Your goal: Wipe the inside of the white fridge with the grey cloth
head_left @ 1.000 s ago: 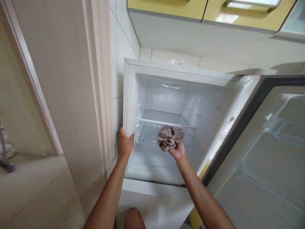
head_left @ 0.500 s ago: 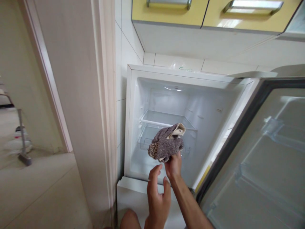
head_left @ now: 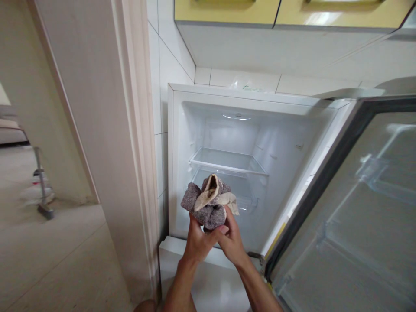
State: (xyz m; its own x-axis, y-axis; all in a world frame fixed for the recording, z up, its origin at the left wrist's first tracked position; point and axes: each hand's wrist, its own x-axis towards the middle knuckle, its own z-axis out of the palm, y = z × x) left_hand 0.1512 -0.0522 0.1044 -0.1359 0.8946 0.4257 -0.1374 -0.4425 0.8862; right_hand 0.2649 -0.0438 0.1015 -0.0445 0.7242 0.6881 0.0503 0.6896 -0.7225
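Observation:
A crumpled grey-brown cloth (head_left: 211,215) with cream edges is bunched up in front of the open fridge (head_left: 251,97). My left hand (head_left: 199,240) grips it from the lower left. On the lower right, my right hand (head_left: 232,236) also holds the cloth, and the two thumbs meet or nearly meet below it. Folds of the cloth hide most of the fingers. Behind the cloth, a glass shelf (head_left: 227,159) spans the inside of the fridge.
The fridge door (head_left: 364,208) stands wide open on the right, with clear racks inside. A lower white door or drawer front (head_left: 208,281) lies below. Yellow cupboards (head_left: 227,11) hang overhead. A door frame (head_left: 130,151) stands at left, and a broom (head_left: 43,203) beyond it.
My left hand, apart from the cloth before, now grips it alongside my right hand. The cloth has moved slightly left and been turned or refolded, showing more cream lining.

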